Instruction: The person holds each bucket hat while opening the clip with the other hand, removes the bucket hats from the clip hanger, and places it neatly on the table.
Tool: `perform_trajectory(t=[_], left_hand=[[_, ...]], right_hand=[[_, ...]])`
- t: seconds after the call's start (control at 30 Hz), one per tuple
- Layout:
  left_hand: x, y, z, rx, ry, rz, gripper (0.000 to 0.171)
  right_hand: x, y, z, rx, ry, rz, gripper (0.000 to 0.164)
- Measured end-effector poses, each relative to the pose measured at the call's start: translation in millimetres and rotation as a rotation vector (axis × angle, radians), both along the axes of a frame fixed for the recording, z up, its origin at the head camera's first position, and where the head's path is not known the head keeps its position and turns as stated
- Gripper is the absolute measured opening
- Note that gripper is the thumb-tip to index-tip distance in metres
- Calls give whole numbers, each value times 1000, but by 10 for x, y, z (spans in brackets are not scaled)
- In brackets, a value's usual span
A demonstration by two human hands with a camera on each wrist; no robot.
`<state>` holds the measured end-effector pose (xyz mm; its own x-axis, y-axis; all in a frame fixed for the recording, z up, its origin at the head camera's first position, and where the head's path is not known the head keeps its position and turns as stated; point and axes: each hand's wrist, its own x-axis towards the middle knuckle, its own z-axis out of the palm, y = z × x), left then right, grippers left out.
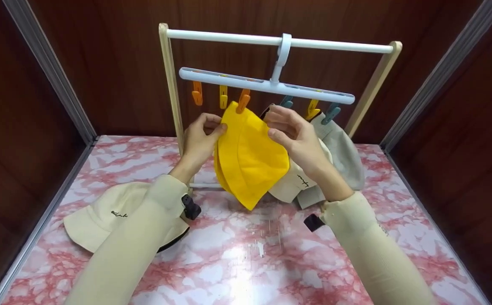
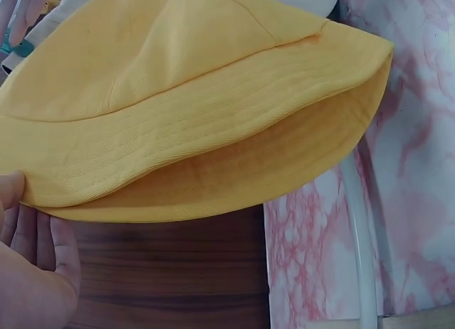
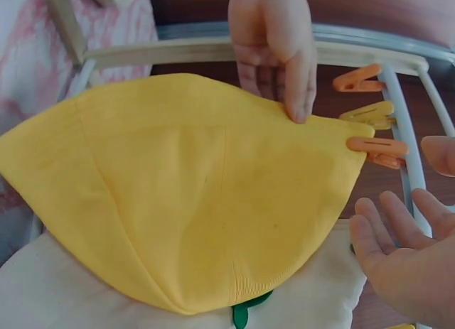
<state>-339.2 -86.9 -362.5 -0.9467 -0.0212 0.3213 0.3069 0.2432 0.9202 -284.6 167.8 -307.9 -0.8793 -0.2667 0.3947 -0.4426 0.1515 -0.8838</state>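
Note:
A yellow bucket hat [image 1: 250,156] hangs folded from the hanger, with an orange clothespin [image 1: 243,101] clamped near its upper corner. The left hand [image 1: 203,133] pinches the hat's brim edge; in the left wrist view the thumb [image 2: 11,190] lies on the outer side with fingers behind. On the other side, the right hand [image 1: 292,135] is held near the upper edge, its fingers loosely bent. The right wrist view shows that right hand [image 3: 409,236] apart from the cloth, just below the clipped corner.
The pale blue hanger [image 1: 267,87] hooks over a white rail [image 1: 229,37] on a wooden-sided rack. A cream hat [image 1: 301,178] and a grey hat [image 1: 343,156] hang at the right. Another cream hat [image 1: 102,216] lies on the marbled table at left.

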Motion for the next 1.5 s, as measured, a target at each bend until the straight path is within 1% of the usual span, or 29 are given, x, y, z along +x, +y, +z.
perform_trajectory(t=[0.23,0.4,0.6,0.7,0.9,1.2,1.3,1.5], left_hand=[[31,-8,13,4,-10,19,22],[50,-1,15,40,-15,3,22],[70,20,30,17,-36,14,22],[79,22,33,18,-33,15,22],[89,9,26,54,-32,-13,22],[95,12,18,53,-33,-6,23],[95,16,17,50,-33,-2,24],[103,25,21,48,-51,13,25]], right_hand=[[-107,-174,66,-43,-23,-13,50],[-193,-293,93,-65,-30,-37,47],[-270,-355,117,-91,-53,-71,46],[-300,-375,126,-86,-77,-83,46],[-349,-440,151,-67,-127,-93,47],[-429,-522,214,-148,-226,-69,46],[-447,-536,229,-193,-260,-40,44],[-486,-553,211,-304,-312,52,40]])
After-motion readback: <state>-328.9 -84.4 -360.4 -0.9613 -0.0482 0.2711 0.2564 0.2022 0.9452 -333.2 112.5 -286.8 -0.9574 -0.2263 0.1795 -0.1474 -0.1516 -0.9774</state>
